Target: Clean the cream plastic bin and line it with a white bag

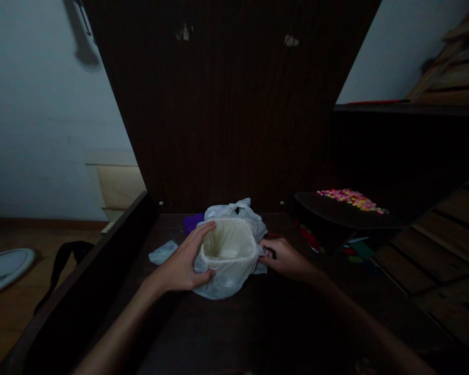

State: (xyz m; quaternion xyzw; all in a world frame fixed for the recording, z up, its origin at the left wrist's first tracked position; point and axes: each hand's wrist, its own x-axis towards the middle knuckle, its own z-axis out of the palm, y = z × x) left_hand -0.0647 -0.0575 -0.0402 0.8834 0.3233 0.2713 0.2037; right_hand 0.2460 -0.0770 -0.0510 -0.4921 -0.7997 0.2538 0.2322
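A small square-mouthed bin (231,239) stands on a dark wooden surface, its opening facing up toward me. A thin white plastic bag (223,284) lines it and is folded out over the rim, hanging loosely down the front. My left hand (185,264) grips the bin's left side, thumb at the front and fingers near the back corner. At the right rim, my right hand (283,258) is closed with the bag's edge pinched between thumb and fingers. Behind the bin bulges a knotted whitish plastic bag (250,213). The bin's outer walls are mostly covered.
A purple item (193,223) and a scrap of clear plastic (163,252) lie left of the bin. Small pink and yellow pieces (352,199) cover a corner shelf at right. A tall dark panel (234,104) rises behind; a raised side board (94,276) borders the left.
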